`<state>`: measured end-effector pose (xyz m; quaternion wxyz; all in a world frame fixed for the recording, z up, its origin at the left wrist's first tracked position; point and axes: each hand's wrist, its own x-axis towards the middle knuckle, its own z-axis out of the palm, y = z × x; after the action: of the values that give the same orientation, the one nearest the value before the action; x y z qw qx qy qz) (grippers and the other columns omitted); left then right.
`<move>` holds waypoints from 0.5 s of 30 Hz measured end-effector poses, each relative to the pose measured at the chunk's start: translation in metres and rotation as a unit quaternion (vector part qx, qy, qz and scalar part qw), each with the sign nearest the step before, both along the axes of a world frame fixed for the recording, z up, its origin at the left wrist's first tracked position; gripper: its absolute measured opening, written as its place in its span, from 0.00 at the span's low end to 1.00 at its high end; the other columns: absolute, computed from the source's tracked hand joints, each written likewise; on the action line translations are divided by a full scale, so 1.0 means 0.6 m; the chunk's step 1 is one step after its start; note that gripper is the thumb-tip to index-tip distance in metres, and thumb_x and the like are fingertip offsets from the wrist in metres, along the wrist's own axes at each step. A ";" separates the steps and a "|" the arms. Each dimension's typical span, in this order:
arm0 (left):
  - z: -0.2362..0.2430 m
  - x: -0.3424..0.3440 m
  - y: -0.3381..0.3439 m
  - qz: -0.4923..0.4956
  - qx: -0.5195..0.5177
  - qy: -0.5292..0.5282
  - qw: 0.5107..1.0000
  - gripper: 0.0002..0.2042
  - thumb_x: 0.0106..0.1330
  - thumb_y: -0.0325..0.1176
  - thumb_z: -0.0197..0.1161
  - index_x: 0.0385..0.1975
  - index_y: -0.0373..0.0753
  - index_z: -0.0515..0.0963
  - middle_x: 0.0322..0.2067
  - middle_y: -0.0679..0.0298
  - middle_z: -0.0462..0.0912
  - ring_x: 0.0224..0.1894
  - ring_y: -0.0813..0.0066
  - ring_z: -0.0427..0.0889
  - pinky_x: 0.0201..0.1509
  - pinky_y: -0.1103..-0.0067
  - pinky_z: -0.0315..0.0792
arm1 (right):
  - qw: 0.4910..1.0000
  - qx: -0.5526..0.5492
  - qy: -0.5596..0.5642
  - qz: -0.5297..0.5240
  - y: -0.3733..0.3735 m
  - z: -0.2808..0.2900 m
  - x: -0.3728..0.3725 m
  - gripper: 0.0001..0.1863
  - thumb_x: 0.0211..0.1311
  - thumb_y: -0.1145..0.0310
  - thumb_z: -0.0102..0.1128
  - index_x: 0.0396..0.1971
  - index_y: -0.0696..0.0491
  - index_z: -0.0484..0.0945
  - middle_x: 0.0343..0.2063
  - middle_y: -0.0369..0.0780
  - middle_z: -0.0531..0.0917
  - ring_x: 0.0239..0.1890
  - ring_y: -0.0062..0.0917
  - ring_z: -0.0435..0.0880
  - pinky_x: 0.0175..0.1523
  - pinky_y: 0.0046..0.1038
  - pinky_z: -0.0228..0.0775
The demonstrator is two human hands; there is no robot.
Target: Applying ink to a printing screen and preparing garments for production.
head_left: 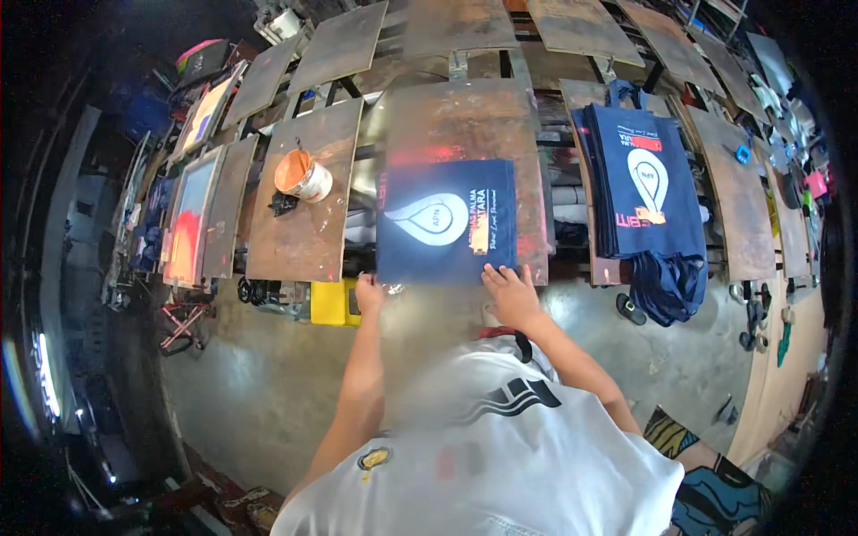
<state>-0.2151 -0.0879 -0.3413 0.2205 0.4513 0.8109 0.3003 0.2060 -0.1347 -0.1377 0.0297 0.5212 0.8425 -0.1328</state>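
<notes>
A navy fabric bag [449,179] lies flat on the middle wooden board [456,116], printed with a white leaf emblem, lettering and an orange patch. My left hand [368,292] is at its near left corner, fingers curled; what they grip is hidden. My right hand [512,295] rests at the near right corner, fingers stretched out and spread. On the board to the right, a stack of similar navy bags [651,234] hangs partly over the near edge.
A bucket of orange ink [312,185] stands on the left board [281,246]. A framed screen [190,214] is farther left. More boards [590,27] line the back. Below are a yellow container [329,302] and sandals [631,308] on the concrete floor [232,384].
</notes>
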 end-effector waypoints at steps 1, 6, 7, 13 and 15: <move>-0.017 -0.021 0.000 0.004 0.003 0.007 1.000 0.11 0.65 0.33 0.67 0.33 0.32 0.76 0.25 0.62 0.81 0.20 0.73 0.80 0.24 0.76 0.77 | 1.000 0.023 -0.007 0.019 -0.001 -0.002 0.003 0.41 0.55 0.51 0.67 0.68 0.48 0.64 0.71 0.33 0.61 0.69 0.31 0.64 0.71 0.59 0.48; 0.085 0.074 -0.012 0.038 0.023 -0.122 0.992 0.09 0.67 0.32 0.62 0.40 0.32 0.76 0.28 0.57 0.81 0.28 0.65 0.81 0.34 0.71 0.76 | 0.999 0.029 -0.014 0.022 0.002 -0.025 0.041 0.40 0.55 0.55 0.65 0.68 0.48 0.64 0.71 0.33 0.61 0.68 0.30 0.64 0.71 0.59 0.49; 0.122 0.073 -0.031 0.121 0.032 -0.120 0.985 0.09 0.67 0.31 0.60 0.40 0.32 0.78 0.30 0.50 0.83 0.34 0.56 0.84 0.42 0.67 0.76 | 0.997 0.059 0.034 0.043 0.007 -0.016 0.037 0.32 0.57 0.60 0.60 0.64 0.50 0.69 0.68 0.35 0.67 0.66 0.31 0.68 0.69 0.59 0.51; 0.270 0.223 -0.030 -0.051 0.142 0.215 0.965 0.20 0.65 0.33 0.60 0.56 0.33 0.71 0.58 0.44 0.71 0.61 0.46 0.68 0.62 0.59 0.64 | 0.983 0.047 0.173 0.035 0.044 0.017 0.039 0.24 0.55 0.66 0.59 0.54 0.55 0.76 0.60 0.41 0.76 0.61 0.33 0.73 0.67 0.45 0.61; 0.315 0.301 -0.019 -0.180 0.172 0.236 0.939 0.25 0.65 0.33 0.61 0.61 0.32 0.67 0.57 0.45 0.71 0.59 0.45 0.68 0.66 0.58 0.60 | 0.980 0.027 0.193 0.040 0.048 0.011 0.044 0.25 0.52 0.65 0.62 0.52 0.56 0.77 0.59 0.42 0.76 0.61 0.34 0.73 0.68 0.41 0.62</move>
<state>-0.0342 -0.0994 -0.1521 -0.0079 0.6787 0.6810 0.2750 0.2321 -0.1058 -0.1312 -0.1424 0.4520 0.8560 -0.2068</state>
